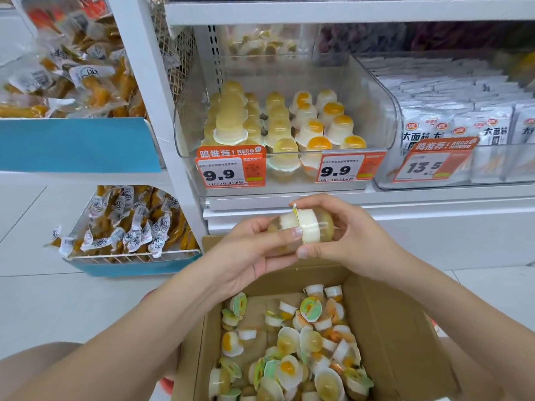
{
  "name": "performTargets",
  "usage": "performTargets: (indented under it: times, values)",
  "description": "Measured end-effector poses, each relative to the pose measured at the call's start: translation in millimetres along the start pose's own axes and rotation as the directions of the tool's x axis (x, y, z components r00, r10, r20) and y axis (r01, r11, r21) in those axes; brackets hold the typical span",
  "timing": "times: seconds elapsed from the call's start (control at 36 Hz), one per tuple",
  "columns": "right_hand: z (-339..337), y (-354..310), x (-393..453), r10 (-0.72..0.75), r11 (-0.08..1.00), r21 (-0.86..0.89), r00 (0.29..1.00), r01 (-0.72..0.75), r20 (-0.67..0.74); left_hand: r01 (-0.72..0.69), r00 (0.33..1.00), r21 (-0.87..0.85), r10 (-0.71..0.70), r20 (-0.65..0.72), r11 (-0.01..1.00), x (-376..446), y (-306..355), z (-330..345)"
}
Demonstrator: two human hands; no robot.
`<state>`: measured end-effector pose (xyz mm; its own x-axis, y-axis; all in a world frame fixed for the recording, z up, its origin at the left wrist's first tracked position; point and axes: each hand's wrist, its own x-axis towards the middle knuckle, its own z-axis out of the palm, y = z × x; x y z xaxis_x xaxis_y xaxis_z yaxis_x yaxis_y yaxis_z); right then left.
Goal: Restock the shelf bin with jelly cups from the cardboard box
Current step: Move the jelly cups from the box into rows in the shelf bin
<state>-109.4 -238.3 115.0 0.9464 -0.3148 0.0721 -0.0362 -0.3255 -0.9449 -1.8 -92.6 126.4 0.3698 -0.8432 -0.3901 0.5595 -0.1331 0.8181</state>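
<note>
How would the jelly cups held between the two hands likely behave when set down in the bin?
The jelly cups have domed tops, so they probably roll if laid sideways. Their smooth clear plastic looks slippery. Flat rims likely let them stack, as the rows in the shelf bin do.

jelly cups point(302, 229): two, held sideways | shelf bin point(385, 111): half-stocked | cardboard box point(385, 328): open, cups loose

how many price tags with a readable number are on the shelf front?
3. One 9.9 tag at the jelly bin's front left, a second 9.9 tag at its front right, and a 13.5 tag on the noodle-pack bin to the right. Others may sit out of frame.
</note>
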Motion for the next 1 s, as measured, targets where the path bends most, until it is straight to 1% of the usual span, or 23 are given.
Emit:
performTargets:
  times: [0.08, 0.14, 0.19, 0.22, 0.25, 0.28, 0.33, 0.39, 0.47, 0.53, 0.58, 0.64, 0.72, 0.81, 0.83, 0.92, 1.0]
  values:
    - [-1.0, -3.6, -2.0, 0.005, 1.0, -0.015, 0.999, -0.005, -0.041, 0.011, 1.0, 0.01, -0.012, 0.024, 1.0, -1.1, 1.1, 3.8]
    - [-3.3, -8.7, -1.0, 0.009, 1.0, 0.005, 0.997, -0.009, -0.079, 0.008, 1.0, 0.048, -0.009, 0.03, 0.999, -1.9, 5.2, 5.0]
    - [-9.4, -19.0, 3.4, 0.005, 1.0, 0.027, 0.989, -0.001, -0.145, -0.016, 1.0, 0.148, 0.018, -0.012, 0.989, -2.1, 14.2, 3.2]
    - [-13.9, -25.9, 7.5, -0.002, 1.0, 0.026, 0.982, 0.007, -0.189, -0.035, 0.997, 0.245, 0.052, -0.062, 0.969, -1.4, 19.4, 0.6]
    - [-20.1, -32.5, 13.7, 0.0, 1.0, 0.028, 0.973, 0.006, -0.231, -0.052, 0.987, 0.375, 0.104, -0.122, 0.926, 0.1, 24.5, -2.7]
    - [-26.6, -39.7, 21.0, 0.007, 0.999, 0.038, 0.965, 0.003, -0.262, -0.056, 0.969, 0.508, 0.169, -0.178, 0.859, 2.5, 29.1, -6.5]
    - [-39.8, -52.5, 43.2, 0.011, 1.0, 0.031, 0.954, -0.002, -0.3, -0.033, 0.921, 0.7, 0.293, -0.257, 0.714, 9.9, 34.7, -15.5]
    - [-50.5, -60.5, 74.9, -0.015, 0.998, -0.055, 0.942, -0.004, -0.336, -0.003, 0.877, 0.792, 0.382, -0.291, 0.611, 17.6, 36.9, -24.2]
    - [-59.4, -65.5, 134.1, -0.066, 0.973, -0.231, 0.93, -0.021, -0.362, 0.019, 0.826, 0.897, 0.498, -0.263, 0.442, 23.5, 38.0, -31.3]
    - [-63.6, -67.7, 173.1, -0.081, 0.926, -0.372, 0.935, -0.058, -0.345, 0.044, 0.793, 0.944, 0.563, -0.232, 0.326, 22.5, 39.5, -32.9]
    - [-67.9, -69.3, 206.5, -0.077, 0.86, -0.503, 0.953, -0.085, -0.292, 0.063, 0.786, 0.968, 0.585, -0.199, 0.244, 22.6, 41.7, -34.9]
    - [-73.5, -66.9, 235.3, -0.069, 0.786, -0.614, 0.975, -0.077, -0.209, 0.054, 0.793, 0.971, 0.582, -0.183, 0.231, 25.1, 45.7, -37.7]
    - [-78.1, -61.0, 268.6, -0.048, 0.71, -0.702, 0.991, -0.056, -0.127, 0.062, 0.797, 0.97, 0.574, -0.191, 0.237, 27.1, 49.8, -41.1]
    - [-77.7, -54.2, 293.1, -0.032, 0.646, -0.763, 0.999, -0.009, -0.038, 0.104, 0.79, 0.981, 0.585, -0.183, 0.167, 27.1, 47.7, -43.2]
    - [-77.0, -52.3, 298.8, -0.013, 0.632, -0.775, 1.0, 0.002, -0.008, 0.116, 0.788, 0.979, 0.585, -0.193, 0.167, 27.0, 47.2, -43.4]
    - [-75.6, -46.3, 311.3, 0.012, 0.604, -0.796, 0.999, 0.021, 0.036, 0.127, 0.789, 0.967, 0.569, -0.232, 0.219, 28.5, 48.2, -42.0]
    - [-73.7, -43.4, 318.4, 0.031, 0.577, -0.816, 0.997, 0.034, 0.063, 0.124, 0.788, 0.966, 0.569, -0.235, 0.228, 30.6, 49.3, -40.5]
